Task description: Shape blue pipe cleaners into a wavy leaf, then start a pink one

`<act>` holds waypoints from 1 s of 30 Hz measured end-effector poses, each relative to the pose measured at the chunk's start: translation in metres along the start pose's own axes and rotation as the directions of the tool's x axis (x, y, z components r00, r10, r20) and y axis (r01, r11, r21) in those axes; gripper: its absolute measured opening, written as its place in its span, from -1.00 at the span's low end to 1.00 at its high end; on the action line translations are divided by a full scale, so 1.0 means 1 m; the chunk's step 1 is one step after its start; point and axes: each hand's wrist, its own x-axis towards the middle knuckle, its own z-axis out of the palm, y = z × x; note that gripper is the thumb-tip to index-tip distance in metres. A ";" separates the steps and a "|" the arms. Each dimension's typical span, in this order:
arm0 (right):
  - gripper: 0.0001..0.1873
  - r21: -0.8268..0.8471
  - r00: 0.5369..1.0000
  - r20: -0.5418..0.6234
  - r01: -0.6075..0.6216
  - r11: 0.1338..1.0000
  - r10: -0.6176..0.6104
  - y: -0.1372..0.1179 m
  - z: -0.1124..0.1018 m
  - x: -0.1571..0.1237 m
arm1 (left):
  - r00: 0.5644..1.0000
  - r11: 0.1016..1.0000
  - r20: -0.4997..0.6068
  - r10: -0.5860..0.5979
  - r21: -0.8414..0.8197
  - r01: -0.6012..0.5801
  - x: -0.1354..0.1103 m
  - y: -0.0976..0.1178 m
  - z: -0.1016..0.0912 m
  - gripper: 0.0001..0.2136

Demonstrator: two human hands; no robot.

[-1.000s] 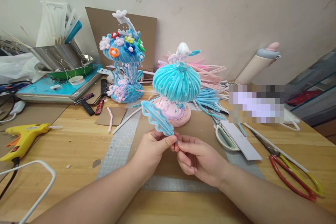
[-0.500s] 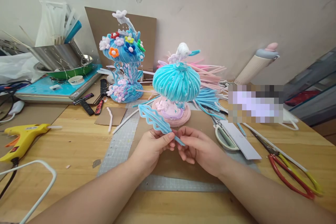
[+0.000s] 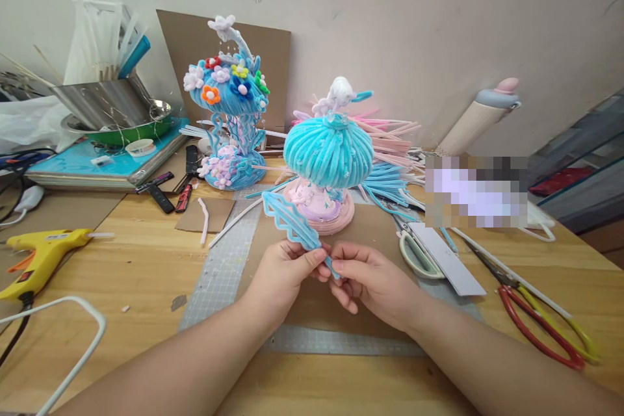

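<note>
Between both hands is a light blue pipe-cleaner piece (image 3: 291, 221), with zigzag strands in a leaf-like outline and a short stem. My left hand (image 3: 287, 273) is closed on the base of the zigzag part, thumb on top. The stem's lower end is pinched between thumb and fingers of my right hand (image 3: 368, 276). Just beyond stands a pipe-cleaner craft with a turquoise ribbed dome (image 3: 327, 153) over a round pink base (image 3: 336, 224). Brown cardboard (image 3: 375, 312) lies beneath my hands, on a grey cutting mat (image 3: 209, 289).
A yellow glue gun (image 3: 46, 253) lies at left, near a white wire stand (image 3: 97, 331). A flower-covered blue craft (image 3: 227, 101) stands behind. Green-handled scissors (image 3: 419, 257), a white strip (image 3: 448, 260) and red-and-yellow-handled scissors (image 3: 541, 325) lie right. Pipe cleaners (image 3: 390, 136) pile up behind the dome.
The blue piece has tilted a little, its stem end now pointing more downward. My right fingers have shifted onto the stem's end. The crafts and tools stay in place.
</note>
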 end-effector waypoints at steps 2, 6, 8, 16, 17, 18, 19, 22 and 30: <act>-0.87 0.072 0.999 0.030 0.029 0.997 -0.031 0.001 0.002 0.000 | 0.999 0.997 0.044 0.007 -0.071 -0.004 -0.001 0.000 0.002 -0.86; -0.91 0.148 0.994 0.068 0.081 0.986 -0.092 0.003 0.004 -0.001 | 0.994 0.991 0.102 0.032 -0.132 -0.018 -0.003 -0.001 0.004 -0.86; -0.92 0.161 0.989 0.091 0.097 0.982 -0.113 0.004 0.003 -0.001 | 0.994 0.991 0.103 0.035 -0.131 -0.021 -0.004 -0.001 0.004 -0.86; -0.85 -0.039 0.988 0.045 0.152 0.988 -0.151 0.006 0.001 0.000 | 0.997 0.993 0.043 0.068 0.097 -0.072 -0.005 0.006 0.004 -0.85; -0.85 -0.094 0.986 0.024 0.166 0.982 -0.165 0.006 0.001 0.000 | 0.996 0.987 0.006 0.085 0.135 -0.085 -0.005 0.007 0.004 -0.84; -0.84 -0.155 0.984 0.005 0.175 0.972 -0.177 0.006 0.002 0.000 | 0.994 0.981 -0.033 0.102 0.168 -0.095 -0.005 0.007 0.004 -0.83; -0.83 -0.207 0.984 -0.008 0.172 0.963 -0.178 0.005 0.002 0.000 | 0.992 0.976 -0.064 0.113 0.193 -0.098 -0.004 0.007 0.003 -0.81; -0.79 -0.200 0.994 -0.008 0.102 0.974 -0.106 0.005 0.003 0.001 | 0.992 0.979 -0.083 0.096 0.190 -0.079 -0.004 0.006 0.004 -0.83; -0.83 -0.333 0.963 -0.177 0.135 0.933 -0.203 0.006 0.004 0.002 | 0.984 0.979 -0.079 0.162 0.135 -0.151 -0.003 0.006 0.007 -0.81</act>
